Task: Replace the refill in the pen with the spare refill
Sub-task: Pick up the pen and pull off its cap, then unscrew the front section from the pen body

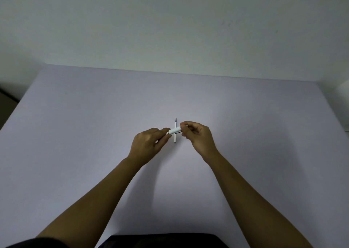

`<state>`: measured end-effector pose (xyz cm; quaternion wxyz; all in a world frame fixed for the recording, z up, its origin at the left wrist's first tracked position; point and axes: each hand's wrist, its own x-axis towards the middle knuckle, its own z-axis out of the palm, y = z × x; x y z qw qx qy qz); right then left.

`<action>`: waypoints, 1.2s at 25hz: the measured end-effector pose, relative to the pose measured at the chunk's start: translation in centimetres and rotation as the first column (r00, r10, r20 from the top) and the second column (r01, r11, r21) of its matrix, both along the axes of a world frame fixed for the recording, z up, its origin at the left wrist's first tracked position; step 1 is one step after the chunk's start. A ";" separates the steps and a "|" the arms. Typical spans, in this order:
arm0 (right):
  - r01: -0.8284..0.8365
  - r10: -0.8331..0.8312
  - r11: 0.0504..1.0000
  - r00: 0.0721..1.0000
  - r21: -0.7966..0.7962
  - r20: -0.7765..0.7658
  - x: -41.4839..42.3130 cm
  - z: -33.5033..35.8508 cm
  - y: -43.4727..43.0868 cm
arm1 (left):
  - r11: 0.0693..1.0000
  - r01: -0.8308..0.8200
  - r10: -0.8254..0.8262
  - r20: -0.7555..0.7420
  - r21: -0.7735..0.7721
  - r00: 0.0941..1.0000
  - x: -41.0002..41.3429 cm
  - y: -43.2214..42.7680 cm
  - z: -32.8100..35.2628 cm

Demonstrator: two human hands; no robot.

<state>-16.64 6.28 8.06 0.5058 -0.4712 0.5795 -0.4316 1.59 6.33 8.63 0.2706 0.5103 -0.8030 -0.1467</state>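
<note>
Both ends of the pen pinched, left hand and right hand; probably unscrewing, so twist gently above the spare refill.

table open all round, spare refill lying between both hands

Bare forearms, dark garment
</note>
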 end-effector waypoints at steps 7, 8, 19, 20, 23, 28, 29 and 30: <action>0.072 -0.086 0.988 0.991 0.134 0.101 0.5 -1.5 0.1 | 0.998 -0.039 0.039 -0.010 0.051 0.999 0.2 0.0 -1.5; 0.073 -0.094 0.985 0.987 0.155 0.130 0.7 -1.9 0.1 | 0.998 -0.035 0.035 -0.001 0.060 0.999 0.2 0.0 -1.8; 0.236 -0.163 0.940 0.945 0.248 -0.283 -3.2 -7.4 -2.0 | 0.950 -0.121 0.118 0.026 0.287 0.993 1.7 -0.5 -5.2; 0.234 -0.139 0.936 0.933 0.264 -0.333 -3.2 -8.0 -2.2 | 0.950 -0.121 0.121 0.020 0.287 0.992 1.5 -0.7 -5.2; 0.229 -0.088 0.928 0.902 0.294 -0.423 -3.3 -9.4 -2.7 | 0.947 -0.120 0.119 0.019 0.299 0.993 1.0 -1.5 -5.1; 0.232 -0.063 0.927 0.870 0.294 -0.489 -3.1 -10.5 -2.7 | 0.933 -0.157 0.180 -0.043 0.324 0.983 0.5 -2.2 -4.8; 0.239 -0.073 0.926 0.872 0.291 -0.485 -3.0 -10.6 -2.7 | 0.937 -0.156 0.184 -0.061 0.314 0.981 0.4 -2.3 -4.6; 0.249 -0.084 0.925 0.871 0.287 -0.483 -3.0 -10.7 -2.6 | 0.940 -0.152 0.183 -0.076 0.305 0.980 0.2 -2.3 -4.5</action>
